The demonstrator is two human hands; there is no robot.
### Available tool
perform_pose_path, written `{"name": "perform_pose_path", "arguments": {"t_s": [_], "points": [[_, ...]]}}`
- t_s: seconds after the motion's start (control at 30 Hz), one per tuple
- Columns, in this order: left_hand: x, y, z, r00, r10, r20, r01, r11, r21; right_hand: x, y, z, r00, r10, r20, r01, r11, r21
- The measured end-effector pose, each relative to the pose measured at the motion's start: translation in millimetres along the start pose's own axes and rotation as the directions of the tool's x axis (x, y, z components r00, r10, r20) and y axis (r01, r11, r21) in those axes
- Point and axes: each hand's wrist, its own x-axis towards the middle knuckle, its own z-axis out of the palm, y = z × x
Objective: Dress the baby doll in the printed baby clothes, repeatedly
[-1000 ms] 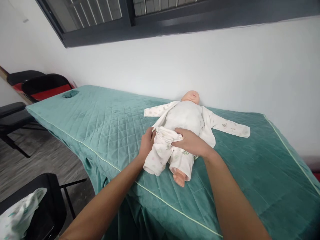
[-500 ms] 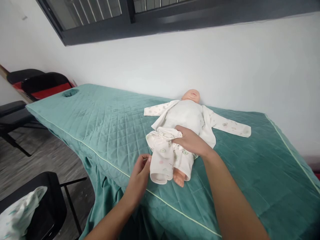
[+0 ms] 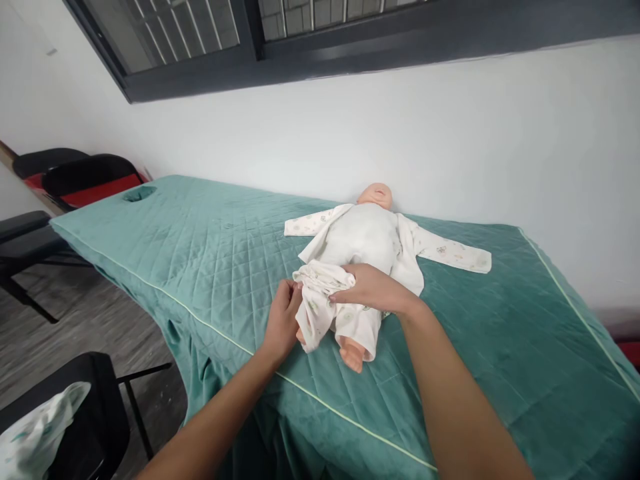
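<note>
A baby doll (image 3: 376, 195) lies on its back on the green quilted cover, its head by the wall. It wears an open white printed jacket (image 3: 453, 254) with the sleeves spread, over a white top. White printed pants (image 3: 358, 325) are around its lower legs, bunched at the top, and both feet show at the cuffs. My left hand (image 3: 285, 317) is closed on the outer edge of the left pant leg. With fingers wrapped on the bunched waistband, my right hand (image 3: 373, 287) lies over the doll's lap.
The green-covered bed (image 3: 210, 247) runs along a white wall under a barred window. Black chairs (image 3: 95, 175) stand at the left, and one at the lower left bears a white cloth (image 3: 43, 427).
My left hand has moved up along the left pant leg. That leg has been drawn up and a foot now shows at its cuff. The view has shifted slightly.
</note>
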Motion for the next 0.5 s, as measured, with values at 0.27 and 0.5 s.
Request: {"name": "perform_pose_path", "arguments": {"t_s": [0.27,0.5], "points": [[8,-10,0.2,0.985,0.134,-0.106,-0.112,0.974,0.196,10,11,6,0.969,-0.007,-0.248,-0.020,0.994,-0.105],[4,-15,3.8,0.984,0.122,-0.129,-0.090,0.969,0.232,16,10,12,0.930,0.070,-0.362,-0.135,0.979,-0.156]]}}
